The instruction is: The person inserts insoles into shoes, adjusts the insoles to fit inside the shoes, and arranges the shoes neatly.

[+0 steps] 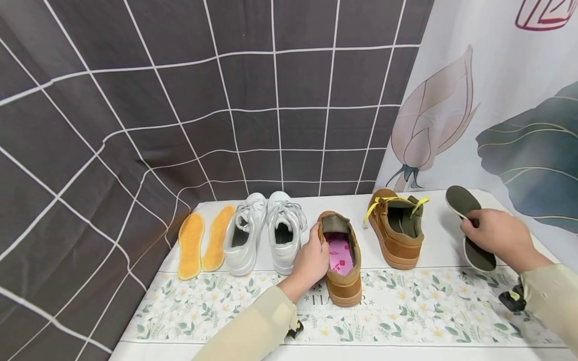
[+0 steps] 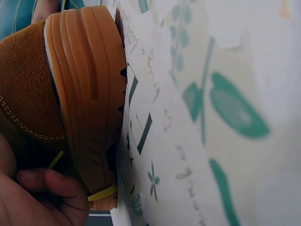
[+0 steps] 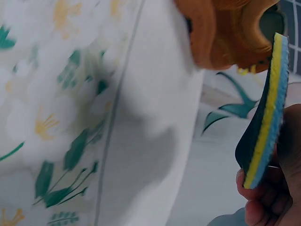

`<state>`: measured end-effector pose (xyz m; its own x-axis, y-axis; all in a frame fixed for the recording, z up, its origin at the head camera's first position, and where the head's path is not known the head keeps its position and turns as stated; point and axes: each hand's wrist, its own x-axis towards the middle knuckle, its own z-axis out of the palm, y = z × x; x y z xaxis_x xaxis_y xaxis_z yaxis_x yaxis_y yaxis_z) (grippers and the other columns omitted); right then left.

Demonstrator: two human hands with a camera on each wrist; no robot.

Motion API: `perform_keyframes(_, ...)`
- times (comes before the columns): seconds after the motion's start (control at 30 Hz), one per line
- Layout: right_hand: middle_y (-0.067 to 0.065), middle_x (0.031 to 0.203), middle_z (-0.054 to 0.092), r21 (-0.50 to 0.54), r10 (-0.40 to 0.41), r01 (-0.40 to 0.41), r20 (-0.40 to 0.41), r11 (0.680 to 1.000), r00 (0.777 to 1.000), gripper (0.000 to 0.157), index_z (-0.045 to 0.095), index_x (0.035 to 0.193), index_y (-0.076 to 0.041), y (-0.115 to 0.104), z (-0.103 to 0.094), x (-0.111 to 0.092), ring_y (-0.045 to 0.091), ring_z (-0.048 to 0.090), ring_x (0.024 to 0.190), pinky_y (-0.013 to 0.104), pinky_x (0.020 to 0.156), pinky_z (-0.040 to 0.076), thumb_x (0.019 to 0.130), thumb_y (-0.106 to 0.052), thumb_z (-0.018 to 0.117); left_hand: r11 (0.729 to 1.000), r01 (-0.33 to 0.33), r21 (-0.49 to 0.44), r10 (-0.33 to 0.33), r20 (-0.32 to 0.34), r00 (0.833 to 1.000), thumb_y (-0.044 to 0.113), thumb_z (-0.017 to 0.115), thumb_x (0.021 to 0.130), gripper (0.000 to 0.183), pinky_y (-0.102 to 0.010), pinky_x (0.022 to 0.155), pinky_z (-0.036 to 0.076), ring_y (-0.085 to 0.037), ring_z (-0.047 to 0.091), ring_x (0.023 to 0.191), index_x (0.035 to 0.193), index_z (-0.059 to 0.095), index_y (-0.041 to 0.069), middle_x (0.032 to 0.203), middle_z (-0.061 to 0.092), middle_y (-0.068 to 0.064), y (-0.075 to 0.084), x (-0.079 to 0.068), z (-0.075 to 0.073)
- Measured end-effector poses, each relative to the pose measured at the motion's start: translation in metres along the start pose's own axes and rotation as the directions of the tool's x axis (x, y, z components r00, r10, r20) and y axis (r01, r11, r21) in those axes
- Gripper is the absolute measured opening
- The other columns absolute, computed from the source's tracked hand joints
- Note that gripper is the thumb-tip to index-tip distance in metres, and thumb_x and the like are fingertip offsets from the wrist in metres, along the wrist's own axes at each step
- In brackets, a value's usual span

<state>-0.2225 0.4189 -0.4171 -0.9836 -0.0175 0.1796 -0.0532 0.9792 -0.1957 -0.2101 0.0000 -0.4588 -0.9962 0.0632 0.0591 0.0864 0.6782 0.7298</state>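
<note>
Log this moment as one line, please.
left grip: holds brown shoe, pink insole inside; right grip: holds dark insole; second brown shoe: between both grips

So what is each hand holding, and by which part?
The left hand holds a brown shoe by its left side, beside the opening; the right hand pinches a dark insole around the middle of its length.

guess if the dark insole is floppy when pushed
The dark insole is probably light, being thin. Its layered edge looks foamy, so it likely flexes, but may not flop: held midway by the right grip, it bends only slightly.
</note>
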Motion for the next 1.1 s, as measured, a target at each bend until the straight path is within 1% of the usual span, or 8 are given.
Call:
perform_keyframes(0.1,-0.002,0.065,0.059,0.012,-0.02,0.02,-0.037,1.0,0.999,0.022,0.07,0.087,-0.006,-0.009,-0.006,-0.002,0.015,0.045,0.054,0.033,0.044,0.034,0.093,-0.023,0.059,1.0,-0.002,-0.009,0.002,-0.001,1.0,0.025,0.046,0.105,0.056,-0.045,0.07,0.052,-0.03,0.069,0.08,0.157,0.029,0.015,0.113,0.072,-0.02,0.0,0.0,0.001)
perform_keyframes(0.33,0.0,0.067,0.061,0.017,-0.064,0.066,-0.119,0.998,0.991,0.02,0.073,0.089,-0.006,-0.037,-0.023,-0.004,0.015,0.046,0.056,0.032,0.045,0.034,0.091,-0.02,0.06,0.999,-0.009,-0.038,0.008,-0.006,1.0,0.023,0.045,0.105,0.055,-0.048,0.072,0.053,-0.029,0.067,0.075,0.157,0.029,0.014,0.112,0.071,-0.022,0.0,0.0,-0.001)
perform_keyframes(0.5,-0.001,0.066,0.061,-0.003,-0.093,0.094,-0.154,0.996,0.984,0.017,0.073,0.086,-0.007,-0.049,-0.027,-0.004,0.014,0.046,0.057,0.031,0.047,0.034,0.089,-0.019,0.061,0.999,-0.006,-0.054,0.006,0.0,1.0,0.023,0.044,0.105,0.055,-0.049,0.077,0.053,-0.03,0.068,0.081,0.157,0.029,0.014,0.118,0.07,-0.022,-0.001,-0.001,0.0)
perform_keyframes(0.6,-0.003,0.064,0.059,-0.006,-0.109,0.109,-0.162,0.994,0.981,0.016,0.073,0.082,-0.01,-0.058,-0.03,-0.006,0.013,0.046,0.056,0.031,0.047,0.034,0.087,-0.019,0.062,0.999,-0.003,-0.054,0.004,0.003,1.0,0.024,0.044,0.105,0.055,-0.049,0.078,0.053,-0.031,0.068,0.082,0.157,0.029,0.015,0.118,0.069,-0.022,-0.001,-0.001,0.001)
perform_keyframes(0.77,-0.005,0.064,0.062,0.001,-0.138,0.14,-0.16,0.99,0.977,0.015,0.075,0.082,-0.01,-0.075,-0.035,-0.009,0.011,0.049,0.056,0.031,0.049,0.037,0.086,-0.018,0.063,0.999,-0.004,-0.054,0.004,0.001,1.0,0.024,0.044,0.105,0.055,-0.05,0.081,0.053,-0.034,0.07,0.089,0.157,0.029,0.015,0.119,0.07,-0.021,-0.002,0.0,0.002)
perform_keyframes(0.87,-0.006,0.063,0.061,0.013,-0.156,0.16,-0.165,0.987,0.974,0.014,0.075,0.083,-0.011,-0.088,-0.037,-0.013,0.01,0.049,0.055,0.03,0.05,0.037,0.086,-0.018,0.063,0.998,-0.008,-0.055,0.008,0.002,1.0,0.024,0.044,0.105,0.054,-0.05,0.08,0.053,-0.033,0.07,0.089,0.157,0.029,0.015,0.118,0.07,-0.021,-0.002,0.0,0.003)
perform_keyframes(0.97,-0.009,0.061,0.059,0.062,-0.184,0.196,-0.158,0.979,0.97,0.013,0.076,0.083,-0.012,-0.104,-0.038,-0.017,0.01,0.048,0.054,0.029,0.05,0.037,0.087,-0.017,0.064,0.998,-0.004,-0.056,0.004,0.001,1.0,0.024,0.044,0.105,0.054,-0.049,0.077,0.053,-0.031,0.069,0.086,0.157,0.029,0.016,0.116,0.07,-0.021,-0.002,0.0,0.003)
perform_keyframes(1.1,-0.01,0.062,0.058,0.127,-0.238,0.255,-0.134,0.959,0.962,0.011,0.077,0.085,-0.012,-0.13,-0.035,-0.024,0.007,0.048,0.054,0.026,0.051,0.039,0.086,-0.017,0.067,0.998,0.004,-0.063,-0.004,-0.003,1.0,0.024,0.044,0.106,0.054,-0.049,0.077,0.053,-0.031,0.069,0.086,0.157,0.03,0.015,0.118,0.07,-0.02,-0.001,-0.001,0.002)
